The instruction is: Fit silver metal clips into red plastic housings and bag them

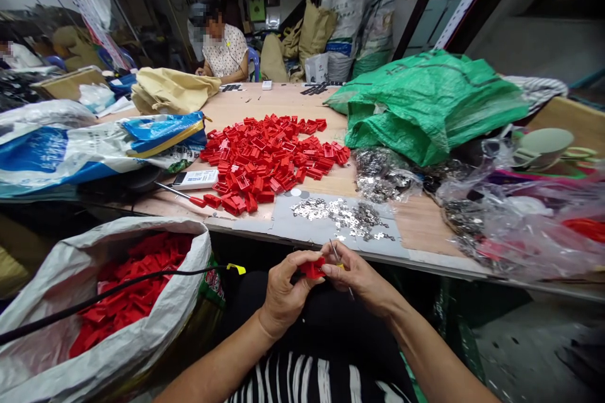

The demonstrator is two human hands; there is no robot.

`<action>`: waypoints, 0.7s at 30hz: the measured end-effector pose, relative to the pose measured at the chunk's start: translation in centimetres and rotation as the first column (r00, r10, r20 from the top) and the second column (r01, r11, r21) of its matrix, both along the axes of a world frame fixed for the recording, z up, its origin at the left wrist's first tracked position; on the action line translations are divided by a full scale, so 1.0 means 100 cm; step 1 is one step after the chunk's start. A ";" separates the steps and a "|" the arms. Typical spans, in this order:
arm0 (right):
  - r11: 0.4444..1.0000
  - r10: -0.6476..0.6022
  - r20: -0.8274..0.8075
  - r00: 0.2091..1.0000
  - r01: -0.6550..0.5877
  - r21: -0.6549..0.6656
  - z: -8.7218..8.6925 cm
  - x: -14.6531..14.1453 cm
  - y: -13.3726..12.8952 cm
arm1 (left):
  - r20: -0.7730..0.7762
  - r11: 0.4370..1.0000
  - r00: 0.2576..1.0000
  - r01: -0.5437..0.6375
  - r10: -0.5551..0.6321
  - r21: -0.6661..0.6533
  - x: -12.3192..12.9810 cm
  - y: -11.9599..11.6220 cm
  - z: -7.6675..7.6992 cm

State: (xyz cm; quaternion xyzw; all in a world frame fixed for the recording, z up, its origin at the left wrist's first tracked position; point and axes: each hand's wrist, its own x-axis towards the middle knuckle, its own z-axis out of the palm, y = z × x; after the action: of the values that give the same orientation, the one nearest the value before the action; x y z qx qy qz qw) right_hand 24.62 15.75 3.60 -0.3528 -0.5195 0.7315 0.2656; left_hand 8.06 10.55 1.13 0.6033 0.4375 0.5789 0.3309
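Note:
My left hand pinches a small red plastic part above my lap, just in front of the table edge. Close against it, my right hand is closed around a thin metal tool with a yellow bit at the fingers, and its thumb reaches the red part. Whether the tool's tip touches anything cannot be made out. Beyond my hands, small flat metal pieces lie scattered on a grey sheet. Behind them spreads a big heap of similar red parts.
On the left an open white sack holds more red parts, with a black cable crossing it. A green woven bag and clear plastic bags crowd the right. A red-handled tool lies left. Another person sits across the table.

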 end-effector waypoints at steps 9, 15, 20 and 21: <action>0.971 0.008 -0.121 0.993 -0.036 -0.237 -0.006 -0.004 -0.001 | 0.205 0.990 0.975 0.102 -0.081 -0.098 -0.008 0.000 -0.003; 0.946 0.033 -0.203 0.979 -0.096 -0.311 -0.016 -0.015 0.002 | 0.500 0.969 0.865 0.154 -0.039 -0.191 -0.015 0.004 -0.008; 0.989 0.150 0.060 0.987 -0.150 -0.004 -0.007 -0.020 0.027 | 0.579 0.958 0.814 0.131 0.044 -0.256 -0.022 0.009 -0.013; 0.983 0.102 0.181 0.978 -0.127 0.133 -0.005 -0.021 0.035 | 0.594 0.956 0.801 0.113 0.073 -0.270 -0.024 0.011 -0.014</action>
State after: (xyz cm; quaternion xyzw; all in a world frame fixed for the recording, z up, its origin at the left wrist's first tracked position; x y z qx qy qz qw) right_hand 22.51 19.21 3.13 -0.3648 -0.6114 0.6727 0.2015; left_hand 5.69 11.60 -0.22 0.3386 0.3849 0.6647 0.5435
